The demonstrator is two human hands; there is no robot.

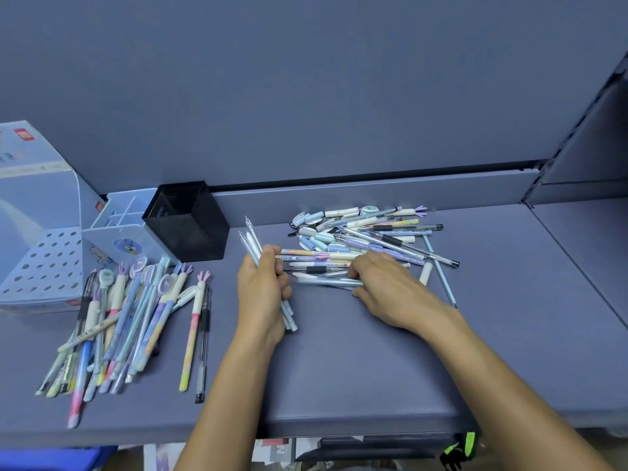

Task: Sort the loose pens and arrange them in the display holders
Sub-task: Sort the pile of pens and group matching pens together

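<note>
The grey-blue shelf [339, 362] runs wide under both forearms. Far out to the left of the left hand [261, 290] stands a pale display box [44, 260] with a perforated sloping face. Between that box and the left hand lies a fanned heap of sorted pens [129, 317], pastel barrels with novelty tops pointing away from the person. At its hand-side edge a pink-and-yellow pen [192, 334] and a clear black-capped pen [203, 345] lie side by side, a little apart from the heap.

Just beyond the right hand [390, 287] sprawls the loose pile of pens [367, 232], crossed every which way, with some spilling to that hand's right. Beyond the left hand, slightly to its left, stands a black mesh holder [190, 226], and touching it on the far side from the hand is a light blue divided holder [115, 229].

The left hand is curled round a bundle of slim pale pens [253, 243], which sticks out past the fingers and below the heel of the palm. The right hand lies palm down at the pile's near edge, fingers bent over the end of a pale blue pen [326, 282], with the thumb on its near side. I cannot tell whether it truly grips that pen.
</note>
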